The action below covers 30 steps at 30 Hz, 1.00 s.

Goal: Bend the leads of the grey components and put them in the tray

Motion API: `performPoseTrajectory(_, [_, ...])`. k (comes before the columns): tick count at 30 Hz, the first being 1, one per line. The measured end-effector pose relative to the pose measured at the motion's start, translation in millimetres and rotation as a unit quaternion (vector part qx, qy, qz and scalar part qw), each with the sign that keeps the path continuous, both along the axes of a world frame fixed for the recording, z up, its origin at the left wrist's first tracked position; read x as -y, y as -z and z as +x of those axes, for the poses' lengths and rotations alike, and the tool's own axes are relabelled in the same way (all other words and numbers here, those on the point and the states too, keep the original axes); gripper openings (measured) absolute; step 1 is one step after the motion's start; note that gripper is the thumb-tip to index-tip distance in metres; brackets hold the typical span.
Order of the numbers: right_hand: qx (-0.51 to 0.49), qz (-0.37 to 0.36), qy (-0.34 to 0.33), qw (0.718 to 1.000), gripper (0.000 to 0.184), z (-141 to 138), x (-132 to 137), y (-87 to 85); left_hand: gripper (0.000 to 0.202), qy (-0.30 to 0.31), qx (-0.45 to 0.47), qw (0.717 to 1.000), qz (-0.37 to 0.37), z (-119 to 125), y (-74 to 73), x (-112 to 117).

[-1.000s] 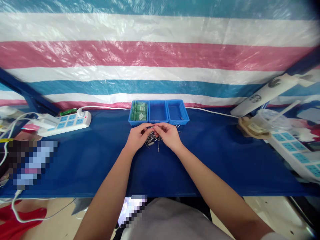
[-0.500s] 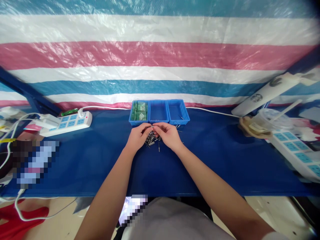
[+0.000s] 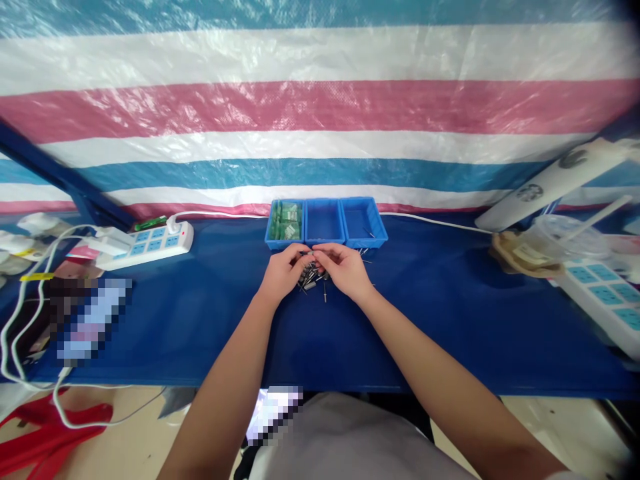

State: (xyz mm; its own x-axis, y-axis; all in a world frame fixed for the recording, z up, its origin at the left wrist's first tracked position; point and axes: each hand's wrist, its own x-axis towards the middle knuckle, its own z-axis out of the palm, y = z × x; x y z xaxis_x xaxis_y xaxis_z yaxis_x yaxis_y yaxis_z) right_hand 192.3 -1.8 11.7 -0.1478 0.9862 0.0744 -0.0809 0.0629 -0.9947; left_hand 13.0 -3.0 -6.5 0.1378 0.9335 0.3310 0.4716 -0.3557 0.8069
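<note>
My left hand (image 3: 283,272) and my right hand (image 3: 345,268) meet fingertip to fingertip over a small heap of dark metal parts with thin pins (image 3: 314,280) on the blue tabletop. Both pinch one small part between them at about the middle; it is too small to tell its shape. Just behind the hands stand three joined blue bins (image 3: 325,223): the left one holds green pieces (image 3: 287,221), the middle one looks bare, the right one holds a thin pin or two.
A white power strip (image 3: 150,244) with cables lies at the back left. Another power strip (image 3: 603,292), a plastic cup with a straw (image 3: 565,239) and a white fan-like device (image 3: 550,180) sit at the right. A striped tarp hangs behind.
The hands stay together over the heap, working the small part. The view has shifted slightly, so everything sits a little further right in the frame.
</note>
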Motion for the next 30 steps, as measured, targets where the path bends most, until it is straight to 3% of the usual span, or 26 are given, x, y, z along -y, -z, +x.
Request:
performPoseTrajectory(9, [-0.008, -0.002, -0.004, 1.000, 0.039, -0.7, 0.0, 1.4, 0.031, 0.004, -0.015, 1.000, 0.007, -0.5, -4.8, 0.8])
performPoseTrajectory(20, [-0.021, -0.011, 0.022, 0.999, 0.042, 0.1, -3.9, 3.9, 0.023, -0.001, -0.008, 0.999, 0.035, 1.3, -1.7, 0.3])
performPoseTrajectory(30, [0.014, 0.000, 0.017, 1.000, 0.041, 2.1, -2.5, 2.1, 0.025, -0.002, -0.018, 1.000, 0.009, 1.1, -1.4, -0.5])
